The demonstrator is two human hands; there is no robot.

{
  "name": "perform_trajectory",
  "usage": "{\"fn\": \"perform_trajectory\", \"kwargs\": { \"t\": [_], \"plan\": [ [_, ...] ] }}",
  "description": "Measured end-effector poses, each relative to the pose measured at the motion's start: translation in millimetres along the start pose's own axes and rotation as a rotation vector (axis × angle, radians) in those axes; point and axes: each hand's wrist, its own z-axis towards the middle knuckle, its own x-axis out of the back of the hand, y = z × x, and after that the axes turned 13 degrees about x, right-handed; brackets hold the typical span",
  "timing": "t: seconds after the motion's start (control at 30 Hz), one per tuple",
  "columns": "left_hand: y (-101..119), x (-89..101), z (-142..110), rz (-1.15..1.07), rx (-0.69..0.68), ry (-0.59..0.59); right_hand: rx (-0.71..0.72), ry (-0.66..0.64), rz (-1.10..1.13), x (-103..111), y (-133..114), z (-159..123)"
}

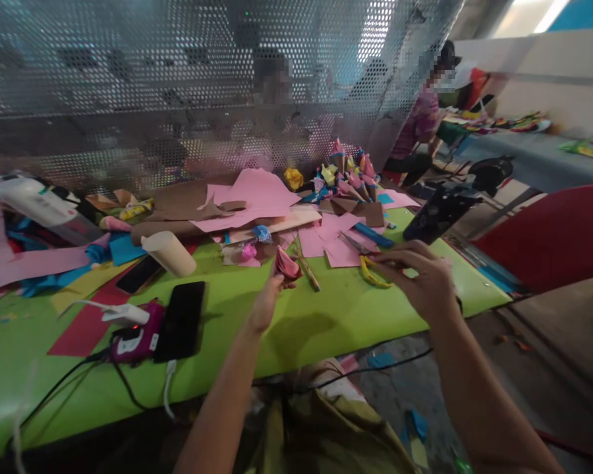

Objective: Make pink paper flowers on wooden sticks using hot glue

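My left hand (271, 296) is closed around a small pink folded-paper piece (288, 264), rounded like a bud, held just above the green table. On the right, my right hand (425, 280) has its thumb and fingers pinched at the yellow handle of a pair of scissors (374, 275). The grey blades point left over pink paper sheets (343, 253). Between my hands a thin brownish stick (308, 268), perhaps a brush or pencil, lies on the table. A blue strip-like object (374, 235) rests just behind the scissors.
The green table (227, 368) carries a phone (182, 322), a purple power strip (138, 336) with cables, and a cardboard tube (169, 253). Finished-looking paper cones (353, 174) cluster at the back before a perforated metal screen (178, 85). Another person (420, 125) sits beyond, near a red chair (553, 237).
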Motion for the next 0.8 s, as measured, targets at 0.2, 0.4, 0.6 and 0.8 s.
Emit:
{"fn": "perform_trajectory", "kwargs": {
  "t": [0.2, 0.4, 0.6, 0.8],
  "plan": [
    [5, -3.2, -3, 0.120, 0.013, 0.081, 0.246, -0.277, 0.254, -56, -55, 42],
    [5, -6.4, -3, 0.138, -0.037, 0.051, 0.305, -0.342, 0.078, -78, -56, 47],
    [1, -4.3, -2, 0.192, -0.089, 0.031, 0.322, -0.391, -0.006, -79, -58, 48],
    [0, -4.4, -3, 0.175, -0.113, 0.018, 0.327, -0.409, 0.005, -78, -58, 49]
  ]
}}
